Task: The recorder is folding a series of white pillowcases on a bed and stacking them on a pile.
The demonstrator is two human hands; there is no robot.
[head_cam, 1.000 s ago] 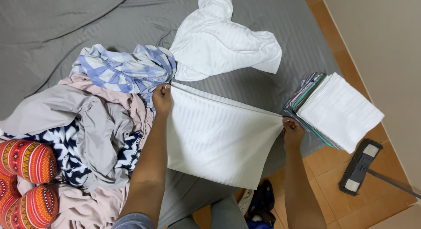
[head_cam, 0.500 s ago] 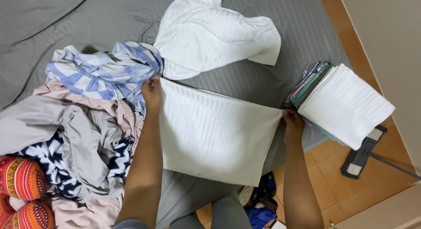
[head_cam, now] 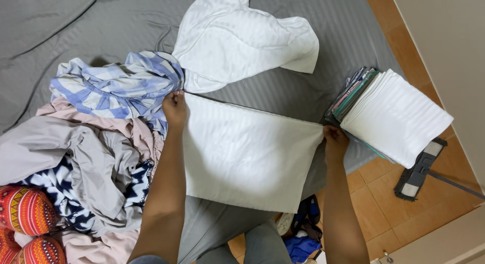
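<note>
A white pillowcase (head_cam: 247, 155) lies spread flat on the near edge of the bed (head_cam: 76, 26), its lower part hanging a little over that edge, held taut by its two far corners so that the cloth stays smooth and square. The left hand (head_cam: 175, 105) pinches the far left corner, fingers clenched on the cloth, and the right hand (head_cam: 334, 141) grips the far right corner in the same way, fingers closed around the hem. Just beyond the pillowcase, toward the middle of the bed, a second white cloth (head_cam: 242, 39) lies crumpled and unfolded. Touching the left hand's side is a blue and white checked garment (head_cam: 113, 84), which tops a loose heap of laundry (head_cam: 81, 158) running down the left part of the bed, with pink, grey and dark patterned pieces in it. At the near left corner sit red patterned cushions (head_cam: 25, 213). At the right edge of the bed, just beside the right hand, stands a neat stack of folded cloths (head_cam: 394, 115), white on top and coloured beneath, kept apart from the unsorted heap. On the tiled floor (head_cam: 384, 213) beyond it lies a flat mop (head_cam: 419, 170).
</note>
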